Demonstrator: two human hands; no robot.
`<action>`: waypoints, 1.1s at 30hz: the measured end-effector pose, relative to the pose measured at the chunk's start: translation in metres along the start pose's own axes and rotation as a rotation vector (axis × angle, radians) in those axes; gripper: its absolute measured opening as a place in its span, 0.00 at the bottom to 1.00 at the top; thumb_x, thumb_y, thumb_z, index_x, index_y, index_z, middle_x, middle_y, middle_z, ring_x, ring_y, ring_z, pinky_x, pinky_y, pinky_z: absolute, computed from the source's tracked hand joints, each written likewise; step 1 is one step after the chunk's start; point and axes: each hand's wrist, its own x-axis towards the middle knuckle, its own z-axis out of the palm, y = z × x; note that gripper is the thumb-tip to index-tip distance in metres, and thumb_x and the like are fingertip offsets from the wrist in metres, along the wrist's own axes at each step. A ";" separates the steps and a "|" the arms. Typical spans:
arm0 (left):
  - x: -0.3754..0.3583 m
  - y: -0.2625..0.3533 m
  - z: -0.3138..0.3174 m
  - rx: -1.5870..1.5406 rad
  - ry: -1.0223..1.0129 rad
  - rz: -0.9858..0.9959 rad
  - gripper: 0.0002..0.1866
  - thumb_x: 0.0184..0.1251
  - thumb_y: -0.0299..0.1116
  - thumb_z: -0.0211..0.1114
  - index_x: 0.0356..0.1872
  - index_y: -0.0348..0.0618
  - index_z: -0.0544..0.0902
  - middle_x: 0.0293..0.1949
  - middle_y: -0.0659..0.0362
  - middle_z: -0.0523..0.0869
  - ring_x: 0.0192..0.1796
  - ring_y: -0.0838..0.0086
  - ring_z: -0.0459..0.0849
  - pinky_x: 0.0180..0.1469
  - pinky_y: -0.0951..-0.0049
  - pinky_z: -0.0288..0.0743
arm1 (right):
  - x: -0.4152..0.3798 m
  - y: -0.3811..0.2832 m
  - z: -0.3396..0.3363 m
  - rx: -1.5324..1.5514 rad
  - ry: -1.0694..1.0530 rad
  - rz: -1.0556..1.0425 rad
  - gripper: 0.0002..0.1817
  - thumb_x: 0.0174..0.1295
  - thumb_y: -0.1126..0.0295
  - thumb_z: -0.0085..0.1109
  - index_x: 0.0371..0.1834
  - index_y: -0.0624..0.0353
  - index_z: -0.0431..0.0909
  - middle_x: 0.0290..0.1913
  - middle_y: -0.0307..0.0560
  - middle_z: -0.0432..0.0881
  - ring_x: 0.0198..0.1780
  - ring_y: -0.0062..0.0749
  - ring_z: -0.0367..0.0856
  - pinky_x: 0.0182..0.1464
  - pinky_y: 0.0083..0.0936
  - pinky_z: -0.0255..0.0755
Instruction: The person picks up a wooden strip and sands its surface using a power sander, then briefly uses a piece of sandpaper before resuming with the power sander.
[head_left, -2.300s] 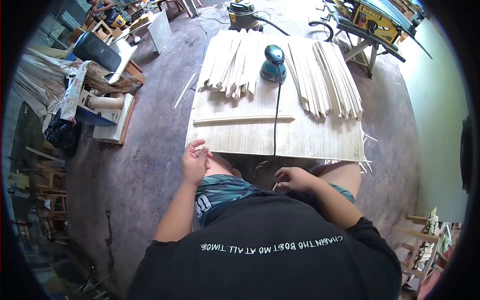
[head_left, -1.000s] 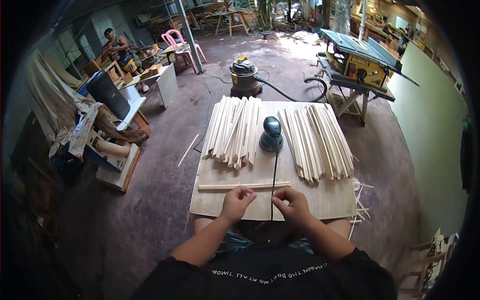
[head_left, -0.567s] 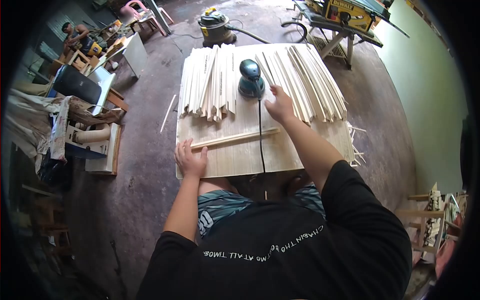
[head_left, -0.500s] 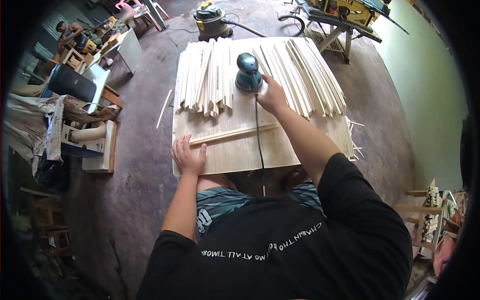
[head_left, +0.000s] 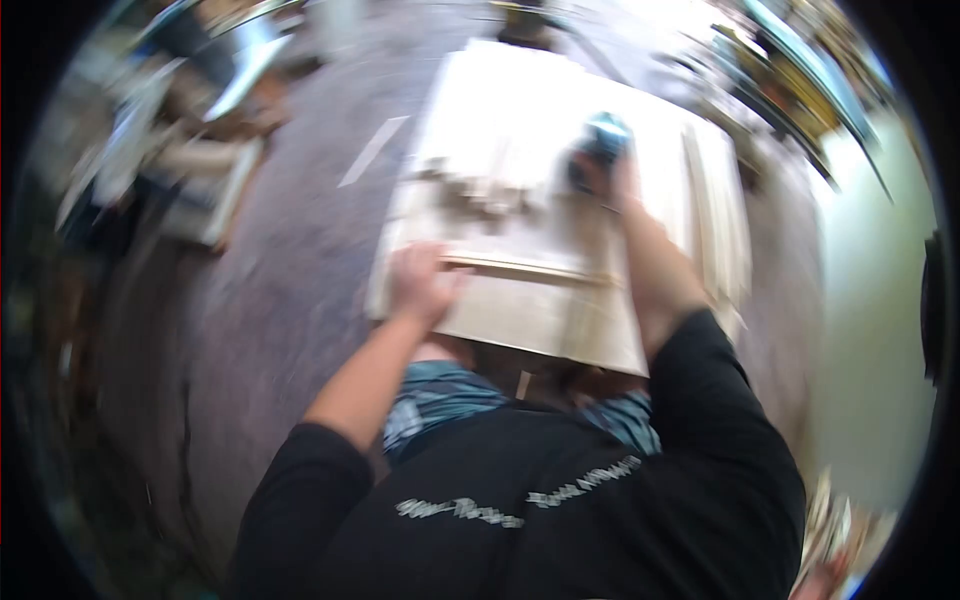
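Note:
The view is smeared by motion. My right hand (head_left: 622,185) is closed on a teal orbital sander (head_left: 606,138), which stands among the wood strips on the work board. Nearer to me, a thin wooden strip (head_left: 530,270) lies crosswise on the pale board (head_left: 540,325). My left hand (head_left: 425,282) rests at the strip's left end, its fingers over the strip and its thumb at the near side. Blur hides the exact finger positions.
Strips are laid out in a left group (head_left: 500,120) and a right group (head_left: 710,200) on the board. A loose strip (head_left: 373,150) lies on the floor to the left. Blurred machinery (head_left: 800,90) stands at the back right, and a pale wall (head_left: 870,300) is at the right.
My view has swung, so the board appears shifted right and tilted. My right hand is now wrapped round the sander, where before it touched its side. My left hand stays at the strip's end.

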 end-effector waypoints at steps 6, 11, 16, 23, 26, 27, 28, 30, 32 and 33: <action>-0.003 -0.007 0.007 -0.127 0.028 -0.078 0.23 0.63 0.52 0.76 0.53 0.49 0.90 0.57 0.55 0.88 0.68 0.56 0.79 0.75 0.46 0.63 | 0.030 0.020 -0.006 0.023 -0.067 -0.279 0.35 0.71 0.55 0.72 0.76 0.58 0.71 0.69 0.50 0.77 0.69 0.43 0.75 0.74 0.37 0.66; -0.010 -0.017 0.024 -0.091 0.080 -0.022 0.27 0.57 0.56 0.76 0.53 0.51 0.92 0.60 0.57 0.88 0.70 0.58 0.78 0.77 0.48 0.61 | -0.107 -0.092 -0.063 0.347 0.035 -0.075 0.42 0.67 0.61 0.78 0.81 0.65 0.69 0.77 0.52 0.75 0.76 0.42 0.72 0.82 0.42 0.60; -0.015 -0.027 0.026 -0.088 0.103 0.125 0.27 0.54 0.56 0.77 0.50 0.51 0.92 0.55 0.56 0.90 0.64 0.56 0.82 0.70 0.49 0.69 | -0.224 -0.053 -0.113 0.219 -0.179 -0.182 0.41 0.66 0.66 0.76 0.77 0.71 0.66 0.75 0.60 0.74 0.77 0.53 0.70 0.81 0.50 0.59; -0.013 -0.019 0.020 -0.333 0.168 -0.007 0.29 0.53 0.46 0.82 0.53 0.39 0.88 0.53 0.44 0.88 0.57 0.45 0.85 0.66 0.49 0.77 | -0.332 -0.106 -0.134 0.306 -0.272 0.370 0.49 0.63 0.59 0.82 0.83 0.58 0.63 0.76 0.48 0.72 0.77 0.42 0.69 0.79 0.44 0.66; -0.017 -0.013 0.020 -0.151 0.362 0.024 0.24 0.60 0.40 0.78 0.55 0.39 0.88 0.54 0.44 0.90 0.61 0.46 0.85 0.69 0.52 0.77 | -0.333 -0.075 -0.135 -0.168 -0.301 0.022 0.41 0.50 0.52 0.87 0.66 0.58 0.81 0.63 0.53 0.82 0.63 0.52 0.80 0.68 0.45 0.74; -0.019 -0.016 0.029 -0.256 0.391 -0.061 0.23 0.62 0.39 0.77 0.56 0.38 0.88 0.56 0.45 0.90 0.61 0.47 0.86 0.70 0.53 0.77 | -0.334 -0.084 -0.142 -0.347 -0.312 -0.124 0.37 0.48 0.50 0.87 0.59 0.58 0.86 0.57 0.53 0.86 0.58 0.55 0.84 0.64 0.44 0.77; -0.022 -0.022 0.025 -0.346 0.437 -0.153 0.22 0.64 0.38 0.77 0.57 0.38 0.88 0.57 0.45 0.91 0.61 0.48 0.87 0.70 0.54 0.77 | -0.324 -0.089 -0.122 -0.075 -0.178 0.159 0.34 0.50 0.51 0.85 0.58 0.58 0.86 0.52 0.52 0.88 0.53 0.53 0.86 0.61 0.44 0.79; -0.013 -0.016 0.024 -0.428 0.349 -0.290 0.26 0.70 0.38 0.74 0.66 0.37 0.84 0.57 0.48 0.91 0.61 0.57 0.89 0.68 0.59 0.79 | -0.322 -0.098 -0.121 -0.124 -0.090 -0.102 0.28 0.56 0.56 0.80 0.57 0.58 0.85 0.48 0.54 0.89 0.51 0.54 0.88 0.58 0.45 0.82; 0.019 0.014 -0.015 -0.763 0.196 -0.354 0.34 0.75 0.40 0.72 0.77 0.37 0.75 0.58 0.49 0.91 0.61 0.67 0.88 0.66 0.65 0.79 | -0.322 -0.104 -0.126 -0.071 -0.135 -0.051 0.28 0.57 0.56 0.79 0.58 0.58 0.84 0.50 0.55 0.89 0.52 0.55 0.88 0.59 0.45 0.82; 0.039 0.011 -0.021 -0.836 0.203 -0.252 0.41 0.77 0.42 0.72 0.83 0.36 0.64 0.61 0.48 0.89 0.58 0.73 0.87 0.64 0.67 0.80 | -0.322 -0.097 -0.124 -0.118 -0.145 -0.071 0.29 0.56 0.55 0.80 0.58 0.57 0.84 0.51 0.54 0.89 0.53 0.55 0.88 0.59 0.43 0.82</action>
